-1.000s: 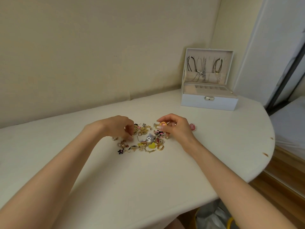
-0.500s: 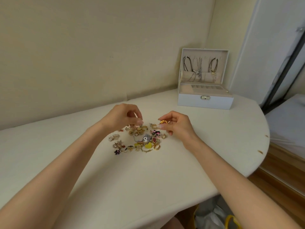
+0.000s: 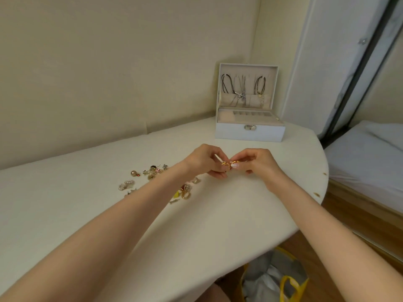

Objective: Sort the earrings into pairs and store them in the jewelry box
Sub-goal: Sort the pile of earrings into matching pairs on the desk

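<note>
My left hand [image 3: 206, 161] and my right hand [image 3: 258, 163] meet above the table, fingertips pinched together on small gold earrings [image 3: 226, 165]. Each hand seems to grip one gold piece; the pieces touch. A loose pile of mixed earrings [image 3: 152, 171] lies on the white table [image 3: 218, 214] to the left, partly hidden under my left forearm. Among them are pearl ones [image 3: 125, 184] and a gold hoop [image 3: 186, 195]. The white jewelry box [image 3: 249, 132] stands open at the back, necklaces hanging in its lid, ring slots in its tray.
The table's curved edge runs on the right, with small brown chips near it. A bed [image 3: 368, 158] lies beyond to the right. Below the table edge sits a bag with yellow handles [image 3: 281, 282]. Walls close the back and left.
Both hands have lifted off the earring pile and come together to the right of it, each bringing a gold earring. The view has shifted, so the pile now sits further left.
</note>
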Available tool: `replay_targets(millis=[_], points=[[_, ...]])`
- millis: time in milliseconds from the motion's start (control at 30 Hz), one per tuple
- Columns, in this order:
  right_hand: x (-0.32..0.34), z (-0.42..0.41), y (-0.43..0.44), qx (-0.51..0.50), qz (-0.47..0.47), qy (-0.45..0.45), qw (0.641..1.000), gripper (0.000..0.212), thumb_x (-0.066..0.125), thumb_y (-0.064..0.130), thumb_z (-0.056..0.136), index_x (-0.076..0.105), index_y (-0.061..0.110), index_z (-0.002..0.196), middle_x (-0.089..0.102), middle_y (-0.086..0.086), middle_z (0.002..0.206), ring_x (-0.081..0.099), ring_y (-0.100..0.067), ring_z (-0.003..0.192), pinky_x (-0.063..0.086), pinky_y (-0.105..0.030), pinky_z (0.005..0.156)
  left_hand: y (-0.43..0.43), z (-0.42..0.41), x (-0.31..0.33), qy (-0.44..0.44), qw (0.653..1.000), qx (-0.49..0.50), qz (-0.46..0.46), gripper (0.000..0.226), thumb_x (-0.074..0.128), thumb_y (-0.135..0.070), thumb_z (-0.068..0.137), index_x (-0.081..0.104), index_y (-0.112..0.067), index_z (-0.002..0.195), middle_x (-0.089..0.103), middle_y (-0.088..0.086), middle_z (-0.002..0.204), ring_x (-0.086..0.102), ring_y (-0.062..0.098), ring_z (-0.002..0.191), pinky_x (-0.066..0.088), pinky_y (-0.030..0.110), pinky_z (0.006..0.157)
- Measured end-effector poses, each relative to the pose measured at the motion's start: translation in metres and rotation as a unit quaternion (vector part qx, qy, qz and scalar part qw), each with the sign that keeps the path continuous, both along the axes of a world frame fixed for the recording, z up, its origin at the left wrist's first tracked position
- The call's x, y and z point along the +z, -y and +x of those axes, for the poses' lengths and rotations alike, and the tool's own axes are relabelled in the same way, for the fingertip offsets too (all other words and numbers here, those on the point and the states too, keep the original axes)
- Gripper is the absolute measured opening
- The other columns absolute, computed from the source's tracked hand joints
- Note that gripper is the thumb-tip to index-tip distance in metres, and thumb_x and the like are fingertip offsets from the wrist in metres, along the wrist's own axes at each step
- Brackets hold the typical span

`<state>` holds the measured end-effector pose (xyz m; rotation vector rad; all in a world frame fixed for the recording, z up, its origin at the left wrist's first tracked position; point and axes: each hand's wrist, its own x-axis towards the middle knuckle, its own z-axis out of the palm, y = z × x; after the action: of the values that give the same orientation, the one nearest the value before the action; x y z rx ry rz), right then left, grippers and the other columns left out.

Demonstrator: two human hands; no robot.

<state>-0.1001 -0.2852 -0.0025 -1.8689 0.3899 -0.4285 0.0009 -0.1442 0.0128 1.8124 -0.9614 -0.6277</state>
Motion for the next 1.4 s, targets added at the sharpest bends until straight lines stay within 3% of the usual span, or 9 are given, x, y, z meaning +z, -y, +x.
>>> replay_targets(millis=[200, 333, 500, 667, 833, 967, 1100, 1300, 1400], points=[[0.000, -0.009, 0.032, -0.031, -0.003, -0.034, 0.999, 0.018, 0.069, -0.010, 0.074, 0.070, 0.002, 0.088, 0.060, -0.005, 0.066, 0.057, -0.008, 0.057, 0.044, -0.010, 0.049, 0.045, 0.000, 0.000, 0.199, 0.976, 0.006, 0.085, 0.016, 0.072, -0.012, 0.077, 0.066, -0.014, 0.092, 0.063, -0.004, 0.066, 0.055, 0.007, 0.051, 0.042, 0.021, 0.054], [-0.002, -0.006, 0.043, -0.064, -0.023, -0.046, 0.997, 0.023, 0.075, -0.013, 0.066, 0.065, 0.006, 0.076, 0.061, -0.009, 0.067, 0.061, -0.014, 0.058, 0.048, -0.014, 0.052, 0.060, 0.003, -0.007, 0.265, 0.955, 0.004, 0.131, 0.015, 0.069, -0.019, 0.079, 0.064, -0.019, 0.093, 0.070, -0.001, 0.086, 0.056, 0.009, 0.062, 0.042, 0.024, 0.064], [-0.009, -0.001, 0.047, -0.062, -0.033, -0.051, 0.996, 0.020, 0.075, -0.015, 0.065, 0.069, 0.000, 0.076, 0.066, -0.014, 0.070, 0.065, -0.013, 0.054, 0.053, -0.017, 0.058, 0.065, 0.010, -0.020, 0.302, 0.943, 0.026, 0.135, 0.020, 0.071, -0.030, 0.078, 0.067, -0.022, 0.096, 0.065, -0.003, 0.095, 0.055, 0.018, 0.097, 0.037, 0.026, 0.073], [-0.015, 0.002, 0.048, -0.096, -0.075, -0.032, 0.992, 0.022, 0.077, -0.009, 0.066, 0.072, -0.001, 0.087, 0.064, -0.005, 0.066, 0.060, 0.002, 0.048, 0.043, -0.003, 0.051, 0.074, 0.011, -0.023, 0.387, 0.911, 0.043, 0.136, 0.026, 0.068, -0.037, 0.079, 0.067, -0.025, 0.103, 0.060, 0.002, 0.107, 0.043, 0.023, 0.106, 0.031, 0.027, 0.078], [-0.019, 0.000, 0.052, -0.093, -0.108, -0.040, 0.989, 0.030, 0.078, -0.004, 0.067, 0.072, 0.004, 0.096, 0.068, -0.008, 0.083, 0.061, -0.006, 0.071, 0.044, 0.000, 0.061, 0.080, 0.010, -0.030, 0.394, 0.908, 0.053, 0.132, 0.027, 0.065, -0.039, 0.082, 0.066, -0.026, 0.106, 0.062, 0.001, 0.108, 0.043, 0.024, 0.108, 0.031, 0.028, 0.082], [-0.021, 0.001, 0.052, -0.098, -0.140, -0.049, 0.984, 0.034, 0.075, -0.010, 0.067, 0.072, 0.002, 0.098, 0.067, -0.007, 0.082, 0.061, -0.017, 0.080, 0.054, -0.022, 0.080, 0.081, 0.009, -0.032, 0.389, 0.911, 0.064, 0.119, 0.027, 0.064, -0.039, 0.083, 0.066, -0.025, 0.106, 0.063, 0.000, 0.106, 0.043, 0.024, 0.107, 0.030, 0.027, 0.080], [-0.021, 0.002, 0.053, -0.099, -0.149, -0.054, 0.982, 0.035, 0.075, -0.010, 0.068, 0.071, 0.000, 0.101, 0.061, 0.002, 0.072, 0.060, -0.017, 0.079, 0.054, -0.022, 0.080, 0.081, 0.008, -0.035, 0.389, 0.912, 0.070, 0.114, 0.031, 0.062, -0.040, 0.084, 0.064, -0.023, 0.110, 0.065, 0.000, 0.106, 0.045, 0.025, 0.107, 0.031, 0.027, 0.080], [-0.021, 0.001, 0.048, -0.128, -0.183, -0.027, 0.974, 0.042, 0.079, 0.001, 0.067, 0.069, 0.009, 0.107, 0.061, -0.010, 0.097, 0.057, -0.016, 0.083, 0.049, -0.021, 0.082, 0.059, 0.003, -0.032, 0.385, 0.917, 0.074, 0.075, 0.049, 0.062, -0.042, 0.084, 0.051, -0.020, 0.126, 0.061, -0.001, 0.113, 0.043, 0.023, 0.108, 0.034, 0.029, 0.088], [-0.017, -0.001, 0.035, -0.125, -0.204, 0.009, 0.971, 0.039, 0.080, 0.008, 0.068, 0.069, 0.013, 0.105, 0.060, -0.006, 0.102, 0.055, -0.014, 0.086, 0.039, -0.013, 0.071, 0.033, 0.002, -0.031, 0.408, 0.908, 0.078, 0.049, 0.046, 0.063, -0.038, 0.083, 0.052, -0.020, 0.124, 0.060, -0.003, 0.112, 0.046, 0.022, 0.104, 0.036, 0.030, 0.088]])
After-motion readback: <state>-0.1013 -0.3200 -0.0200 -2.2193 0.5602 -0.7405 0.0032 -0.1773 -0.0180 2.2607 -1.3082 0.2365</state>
